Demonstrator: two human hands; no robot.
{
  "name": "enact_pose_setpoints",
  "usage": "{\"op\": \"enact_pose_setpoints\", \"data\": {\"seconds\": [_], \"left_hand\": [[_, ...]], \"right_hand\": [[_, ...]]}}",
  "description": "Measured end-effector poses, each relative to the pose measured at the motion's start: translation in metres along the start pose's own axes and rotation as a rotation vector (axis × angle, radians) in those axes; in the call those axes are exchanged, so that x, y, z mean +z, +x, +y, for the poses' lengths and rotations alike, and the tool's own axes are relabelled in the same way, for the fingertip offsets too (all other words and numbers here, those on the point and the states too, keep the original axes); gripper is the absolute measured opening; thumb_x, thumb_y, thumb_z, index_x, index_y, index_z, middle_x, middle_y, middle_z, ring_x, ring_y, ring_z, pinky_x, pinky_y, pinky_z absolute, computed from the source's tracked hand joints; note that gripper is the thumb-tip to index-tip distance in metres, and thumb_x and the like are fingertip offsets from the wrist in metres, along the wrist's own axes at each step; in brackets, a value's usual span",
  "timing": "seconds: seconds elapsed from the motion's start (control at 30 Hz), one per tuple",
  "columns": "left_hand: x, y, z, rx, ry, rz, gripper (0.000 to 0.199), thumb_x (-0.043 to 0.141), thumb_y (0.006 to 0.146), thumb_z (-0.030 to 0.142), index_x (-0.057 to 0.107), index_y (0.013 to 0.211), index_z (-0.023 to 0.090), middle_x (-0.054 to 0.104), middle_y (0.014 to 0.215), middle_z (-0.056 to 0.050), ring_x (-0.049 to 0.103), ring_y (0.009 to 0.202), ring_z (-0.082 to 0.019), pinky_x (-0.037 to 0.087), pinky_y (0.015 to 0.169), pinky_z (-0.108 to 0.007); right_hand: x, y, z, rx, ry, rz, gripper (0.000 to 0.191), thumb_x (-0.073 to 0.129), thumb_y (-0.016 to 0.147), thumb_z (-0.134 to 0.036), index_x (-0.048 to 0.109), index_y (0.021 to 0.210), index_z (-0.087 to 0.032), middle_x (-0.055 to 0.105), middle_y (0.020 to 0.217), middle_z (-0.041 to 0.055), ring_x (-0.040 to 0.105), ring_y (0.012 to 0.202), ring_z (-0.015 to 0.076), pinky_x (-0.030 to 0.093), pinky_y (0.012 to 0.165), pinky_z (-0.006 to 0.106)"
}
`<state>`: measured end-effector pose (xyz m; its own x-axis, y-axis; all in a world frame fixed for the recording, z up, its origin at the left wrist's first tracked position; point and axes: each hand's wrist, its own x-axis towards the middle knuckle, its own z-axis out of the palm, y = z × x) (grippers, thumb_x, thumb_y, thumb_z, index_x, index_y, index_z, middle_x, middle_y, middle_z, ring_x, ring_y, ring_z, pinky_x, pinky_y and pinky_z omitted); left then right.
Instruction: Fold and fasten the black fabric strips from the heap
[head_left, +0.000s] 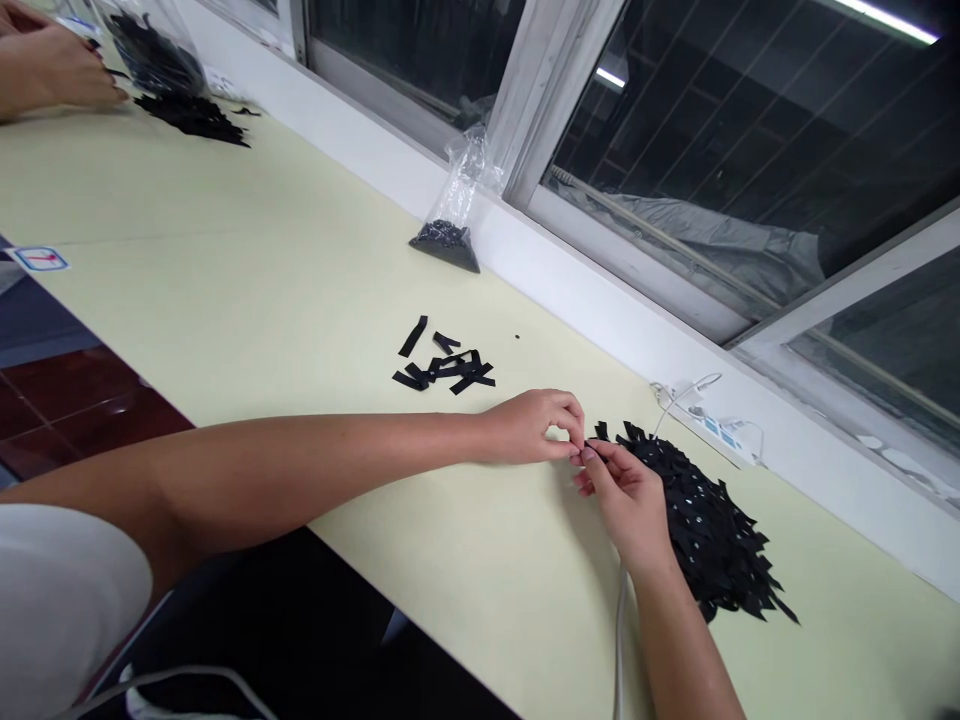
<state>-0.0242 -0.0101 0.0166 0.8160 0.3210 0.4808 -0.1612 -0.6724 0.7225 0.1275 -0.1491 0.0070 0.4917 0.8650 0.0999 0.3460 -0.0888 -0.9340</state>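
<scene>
My left hand (534,426) and my right hand (626,495) meet fingertip to fingertip above the table, both in a pinch. Between the right thumb and fingers shows a bit of a black fabric strip (598,453), mostly covered by the fingers. What the left fingertips pinch is too small to make out. Just right of my right hand lies a large heap of black strips (712,530), many with small shiny dots. Beyond my left forearm is a small loose group of black strips (450,370).
A clear plastic bag (454,225) with small black pieces leans by the window ledge. A power strip (709,425) with cables lies along the wall. A grey cable (619,640) runs beside my right forearm. At the far left, another person's hand (56,70) is near black strips (195,115).
</scene>
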Motion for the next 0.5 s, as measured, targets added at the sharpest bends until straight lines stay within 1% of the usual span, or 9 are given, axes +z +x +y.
{"op": "enact_pose_setpoints", "data": {"seconds": [0.07,0.13,0.27,0.4,0.5], "left_hand": [[0.0,0.0001,-0.0003,0.003,0.013,0.008,0.01,0.064,0.086,0.019,0.073,0.083,0.019,0.066,0.115,-0.007,0.062,0.104,-0.018,0.047,0.094,-0.034],[0.0001,0.0002,-0.0003,0.004,-0.001,0.003,0.01,0.063,0.087,0.017,0.071,0.083,0.019,0.068,0.114,-0.006,0.062,0.104,-0.018,0.047,0.096,-0.035],[0.0001,0.0008,-0.001,0.013,-0.026,-0.014,0.011,0.06,0.085,0.013,0.071,0.087,0.018,0.071,0.097,-0.005,0.064,0.093,-0.016,0.048,0.089,-0.031],[-0.0006,0.001,-0.0013,0.04,-0.001,0.007,0.007,0.06,0.084,0.014,0.066,0.082,0.017,0.069,0.089,-0.003,0.061,0.085,-0.014,0.047,0.081,-0.029],[-0.0012,0.0005,-0.0003,0.014,0.029,-0.011,0.004,0.059,0.083,0.015,0.062,0.083,0.018,0.067,0.087,-0.002,0.058,0.081,-0.014,0.044,0.075,-0.028]], "right_hand": [[0.0007,-0.0009,-0.0009,-0.009,0.003,-0.009,0.046,0.075,0.079,-0.055,0.074,0.101,-0.015,0.075,0.088,0.0103,0.064,0.063,0.0162,0.056,0.058,0.03],[0.0019,-0.0016,-0.0019,-0.021,0.006,-0.017,0.045,0.075,0.079,-0.055,0.074,0.1,-0.016,0.075,0.087,0.0101,0.065,0.063,0.0166,0.055,0.057,0.03],[0.0042,-0.0024,-0.0029,-0.039,-0.002,-0.011,0.044,0.075,0.079,-0.054,0.075,0.1,-0.016,0.075,0.084,0.009,0.065,0.062,0.0164,0.054,0.057,0.029],[0.004,-0.0027,-0.0007,-0.045,-0.054,-0.012,0.044,0.073,0.081,-0.053,0.076,0.104,-0.016,0.074,0.078,0.0073,0.066,0.065,0.0178,0.054,0.061,0.031],[0.0045,-0.003,0.001,-0.051,-0.093,-0.006,0.044,0.073,0.082,-0.053,0.077,0.105,-0.016,0.074,0.078,0.007,0.067,0.067,0.0186,0.054,0.063,0.031]]}}
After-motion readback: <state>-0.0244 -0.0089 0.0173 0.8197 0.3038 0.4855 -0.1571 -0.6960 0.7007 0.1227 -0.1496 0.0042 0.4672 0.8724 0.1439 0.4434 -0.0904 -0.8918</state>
